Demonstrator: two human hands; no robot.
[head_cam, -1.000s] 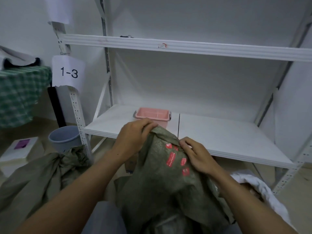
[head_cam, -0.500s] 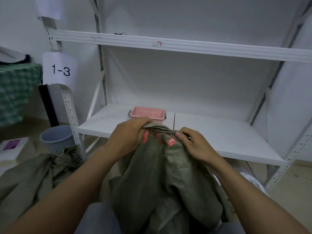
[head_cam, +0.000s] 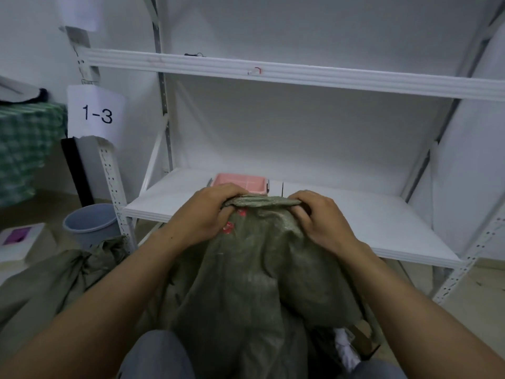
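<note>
Both of your hands are on the mouth of the olive-green woven plastic sack (head_cam: pixel 259 283), so the step in hand looks like finding and opening its top hem. The sack stands bunched between your knees, on the floor side of the white metal shelf board (head_cam: pixel 369 222). Its upper edge is lifted to about the level of that board, in front of the pink rectangular plastic bin (head_cam: pixel 240 183) that sits on it.

Your left hand (head_cam: pixel 210 214) has its fingers (head_cam: pixel 232 191) curled over the far side of the hem and the thumb tucked under on the near side, clamped on the fabric just above the red printed marks (head_cam: pixel 228 227). Your right hand (head_cam: pixel 319 217) mirrors it, with the fingers (head_cam: pixel 300 196) folded down over the hem and pinching it. The strip of hem between the 2 grips lies fairly straight. Both wrists are level, forearms coming in from the lower corners, backs of the hands towards you.

Next, I judge, you need to separate the 2 layers of the hem, which calls for rolling them apart between thumb and fingers and then drawing the hands away from each other. Whether the layers are already parted cannot be told, since your fingers cover them. What the sack holds is also hidden.

Off to your left, a 2nd crumpled green sack (head_cam: pixel 54 277) lies on the floor beside a grey-blue round plastic bucket (head_cam: pixel 87 222).
</note>
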